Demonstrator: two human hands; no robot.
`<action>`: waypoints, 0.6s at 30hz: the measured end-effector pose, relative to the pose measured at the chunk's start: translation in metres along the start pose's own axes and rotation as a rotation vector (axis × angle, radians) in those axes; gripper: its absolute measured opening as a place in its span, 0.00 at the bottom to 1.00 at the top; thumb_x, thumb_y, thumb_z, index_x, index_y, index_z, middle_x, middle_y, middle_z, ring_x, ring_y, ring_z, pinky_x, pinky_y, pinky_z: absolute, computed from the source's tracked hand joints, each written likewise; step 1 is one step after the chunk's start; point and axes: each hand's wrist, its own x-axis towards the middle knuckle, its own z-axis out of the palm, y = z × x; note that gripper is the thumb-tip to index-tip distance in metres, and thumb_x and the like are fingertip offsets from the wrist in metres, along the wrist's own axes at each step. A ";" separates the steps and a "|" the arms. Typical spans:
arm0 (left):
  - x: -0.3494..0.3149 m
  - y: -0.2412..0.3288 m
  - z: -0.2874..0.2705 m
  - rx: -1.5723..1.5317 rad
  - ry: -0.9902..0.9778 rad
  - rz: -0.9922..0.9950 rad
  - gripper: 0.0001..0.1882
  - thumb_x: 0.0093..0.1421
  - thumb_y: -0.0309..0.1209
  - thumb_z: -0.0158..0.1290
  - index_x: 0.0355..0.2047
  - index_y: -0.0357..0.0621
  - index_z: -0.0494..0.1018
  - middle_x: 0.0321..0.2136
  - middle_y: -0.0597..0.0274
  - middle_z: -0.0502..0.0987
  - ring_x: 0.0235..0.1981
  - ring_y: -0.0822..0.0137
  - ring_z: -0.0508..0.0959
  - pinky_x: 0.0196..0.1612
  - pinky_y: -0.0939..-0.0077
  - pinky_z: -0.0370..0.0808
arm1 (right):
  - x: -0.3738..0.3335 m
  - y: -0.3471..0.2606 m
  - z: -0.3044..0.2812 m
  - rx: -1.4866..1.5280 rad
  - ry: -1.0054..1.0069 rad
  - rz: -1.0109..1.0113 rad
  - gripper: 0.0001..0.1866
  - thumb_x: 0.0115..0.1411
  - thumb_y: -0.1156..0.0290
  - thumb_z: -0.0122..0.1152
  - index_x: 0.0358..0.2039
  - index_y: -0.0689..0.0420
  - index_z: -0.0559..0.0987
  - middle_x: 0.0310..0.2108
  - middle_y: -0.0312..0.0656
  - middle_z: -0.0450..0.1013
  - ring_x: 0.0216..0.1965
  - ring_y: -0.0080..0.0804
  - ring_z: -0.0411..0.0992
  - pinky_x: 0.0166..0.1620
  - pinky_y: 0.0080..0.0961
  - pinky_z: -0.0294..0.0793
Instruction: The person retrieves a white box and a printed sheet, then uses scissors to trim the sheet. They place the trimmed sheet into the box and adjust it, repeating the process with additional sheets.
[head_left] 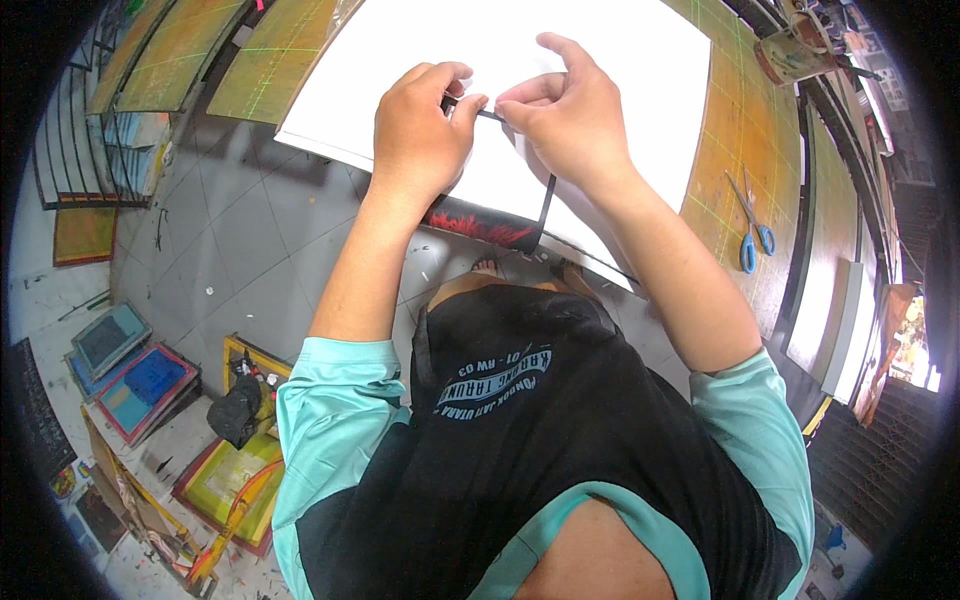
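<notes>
My left hand point(425, 125) is closed, its thumb and forefinger pinching a thin black strip point(487, 114) above a large white sheet or board point(620, 45). Close beside it, my right hand point(575, 120) has thumb and fingertips pressed together at the strip's other visible end, with one finger raised. Below both hands, a black piece with a red jagged print point(480, 225) curves over the near edge of the white surface. A narrow black band runs up from its right end. My left wrist hides part of this piece, and I cannot tell whether the strip joins it.
Blue-handled scissors point(750, 220) lie on the yellowish table point(740, 130) at right. A stained container point(797, 50) stands at the far right corner. Framed screens point(145, 390) and a yellow-green frame point(230, 485) sit at lower left, by the grey tiled floor point(240, 230).
</notes>
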 end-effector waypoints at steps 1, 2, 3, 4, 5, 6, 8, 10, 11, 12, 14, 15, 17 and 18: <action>0.002 -0.001 0.001 0.010 0.009 0.018 0.12 0.49 0.27 0.58 0.35 0.38 0.75 0.29 0.55 0.76 0.30 0.60 0.77 0.35 0.70 0.73 | 0.002 0.001 0.001 -0.004 0.008 -0.009 0.35 0.47 0.77 0.63 0.56 0.69 0.60 0.29 0.45 0.77 0.31 0.27 0.76 0.37 0.21 0.75; 0.004 -0.002 0.001 0.020 0.018 0.036 0.12 0.49 0.27 0.58 0.35 0.38 0.75 0.29 0.55 0.76 0.30 0.60 0.77 0.35 0.70 0.73 | 0.004 0.002 0.001 -0.042 0.018 -0.046 0.35 0.47 0.77 0.63 0.56 0.68 0.61 0.29 0.45 0.77 0.31 0.27 0.76 0.37 0.21 0.75; 0.003 -0.003 0.002 0.016 0.016 0.033 0.12 0.49 0.27 0.58 0.35 0.38 0.75 0.29 0.55 0.76 0.30 0.60 0.77 0.35 0.70 0.73 | 0.004 0.003 0.002 -0.079 0.025 -0.078 0.35 0.47 0.77 0.63 0.56 0.68 0.61 0.28 0.44 0.77 0.31 0.27 0.76 0.37 0.21 0.75; 0.004 -0.004 0.002 0.011 0.013 0.029 0.12 0.49 0.27 0.58 0.35 0.38 0.75 0.29 0.55 0.76 0.30 0.60 0.77 0.36 0.70 0.73 | 0.004 0.005 0.003 -0.115 0.033 -0.111 0.35 0.47 0.77 0.63 0.56 0.68 0.61 0.28 0.44 0.77 0.30 0.27 0.76 0.36 0.21 0.75; 0.004 -0.005 0.003 0.007 0.011 0.026 0.12 0.49 0.27 0.58 0.35 0.38 0.75 0.29 0.55 0.76 0.30 0.60 0.77 0.36 0.70 0.73 | 0.006 0.006 0.004 -0.151 0.039 -0.133 0.35 0.47 0.76 0.63 0.56 0.68 0.61 0.27 0.44 0.77 0.30 0.27 0.76 0.36 0.21 0.75; 0.004 -0.005 0.003 0.005 0.013 0.023 0.12 0.49 0.27 0.58 0.35 0.38 0.75 0.29 0.55 0.76 0.30 0.60 0.77 0.36 0.70 0.73 | 0.009 0.007 0.004 -0.187 0.044 -0.156 0.35 0.46 0.76 0.63 0.56 0.67 0.61 0.27 0.43 0.77 0.30 0.27 0.76 0.37 0.21 0.75; 0.003 -0.005 0.003 0.000 0.016 0.016 0.12 0.49 0.27 0.58 0.35 0.38 0.75 0.29 0.55 0.76 0.30 0.60 0.77 0.36 0.70 0.73 | 0.010 0.007 0.004 -0.224 0.041 -0.171 0.36 0.46 0.75 0.64 0.56 0.67 0.61 0.27 0.43 0.77 0.30 0.27 0.76 0.37 0.22 0.74; 0.003 -0.004 0.003 -0.011 0.009 -0.007 0.12 0.49 0.27 0.58 0.35 0.38 0.75 0.29 0.55 0.76 0.31 0.59 0.77 0.36 0.70 0.73 | 0.012 0.003 0.003 -0.223 0.026 -0.158 0.37 0.46 0.75 0.64 0.57 0.67 0.60 0.27 0.43 0.77 0.30 0.28 0.76 0.37 0.22 0.74; 0.003 -0.004 0.003 -0.017 0.005 -0.019 0.12 0.49 0.27 0.58 0.35 0.38 0.75 0.29 0.55 0.76 0.31 0.59 0.77 0.36 0.70 0.73 | 0.011 -0.001 0.003 -0.232 0.019 -0.132 0.38 0.46 0.75 0.64 0.57 0.67 0.59 0.27 0.43 0.76 0.30 0.28 0.76 0.37 0.22 0.74; 0.003 -0.004 0.003 -0.013 0.001 -0.023 0.12 0.49 0.27 0.58 0.35 0.38 0.75 0.29 0.55 0.76 0.31 0.60 0.77 0.36 0.70 0.73 | 0.009 -0.005 0.003 -0.241 0.012 -0.109 0.39 0.45 0.75 0.63 0.58 0.66 0.58 0.27 0.43 0.76 0.30 0.28 0.76 0.38 0.22 0.74; 0.003 -0.004 0.004 -0.004 -0.007 -0.032 0.12 0.49 0.27 0.58 0.35 0.38 0.75 0.29 0.55 0.76 0.31 0.60 0.77 0.36 0.70 0.73 | 0.008 -0.008 0.003 -0.254 0.004 -0.095 0.40 0.45 0.75 0.64 0.58 0.66 0.57 0.28 0.43 0.76 0.30 0.29 0.75 0.38 0.23 0.74; 0.003 -0.004 0.003 -0.004 -0.009 -0.032 0.12 0.49 0.27 0.58 0.35 0.38 0.75 0.29 0.55 0.76 0.31 0.60 0.77 0.36 0.70 0.73 | 0.008 -0.008 0.003 -0.258 0.003 -0.107 0.41 0.45 0.75 0.64 0.59 0.66 0.56 0.28 0.43 0.76 0.31 0.29 0.75 0.38 0.23 0.74; 0.003 -0.004 0.003 -0.004 -0.014 -0.033 0.12 0.49 0.27 0.58 0.35 0.38 0.75 0.29 0.56 0.76 0.31 0.60 0.77 0.36 0.70 0.73 | 0.008 -0.007 0.003 -0.268 0.012 -0.119 0.42 0.44 0.75 0.65 0.59 0.65 0.56 0.29 0.43 0.75 0.31 0.29 0.74 0.39 0.23 0.74; 0.003 -0.004 0.002 -0.006 -0.015 -0.035 0.12 0.49 0.27 0.58 0.35 0.38 0.75 0.29 0.55 0.76 0.31 0.60 0.77 0.36 0.70 0.73 | 0.009 -0.007 0.003 -0.272 0.022 -0.117 0.43 0.43 0.74 0.66 0.59 0.65 0.56 0.30 0.43 0.75 0.32 0.28 0.74 0.39 0.23 0.74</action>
